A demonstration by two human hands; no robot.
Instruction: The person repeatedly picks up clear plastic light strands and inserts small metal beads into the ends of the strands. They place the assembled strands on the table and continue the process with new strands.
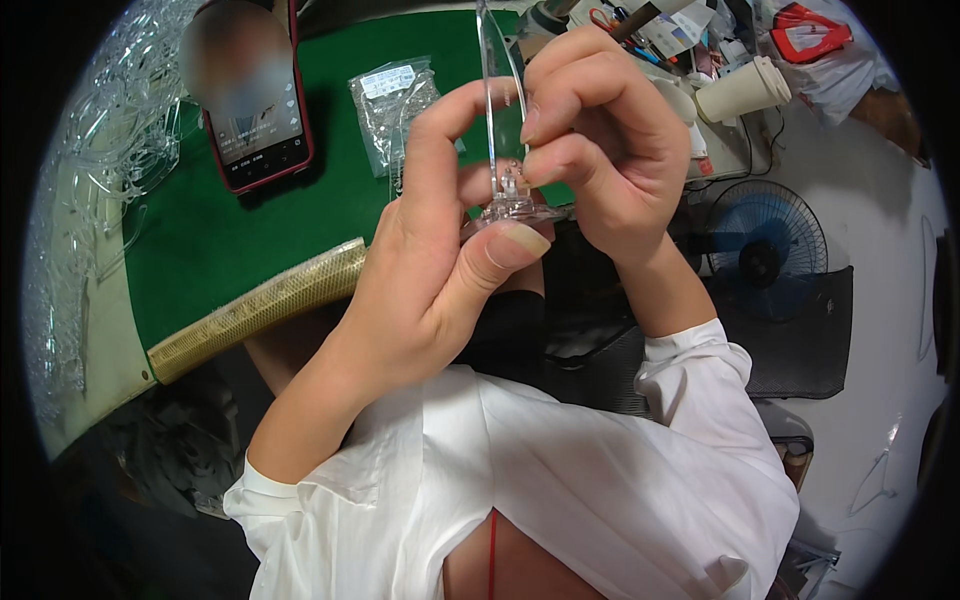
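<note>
My left hand [425, 230] grips a clear plastic eyeglass frame [491, 110], its thumb pressed on the lower part and the fingers curled behind. A long thin piece of the frame points up between my hands. At its right side my right hand [610, 140] is closed, thumb and forefinger pinched close to the small fittings [512, 185]. What sits between those fingertips is too small to make out. Beyond my left hand, a clear zip bag of small parts [395, 100] lies on the green mat [240, 235].
A phone in a red case [262, 160] lies at the far left. Tangled clear plastic frames [110, 150] are heaped along the left edge. A gold perforated strip [260, 308] lines the table's near edge. On the right are a beige cup [745, 90] and a blue fan [765, 250].
</note>
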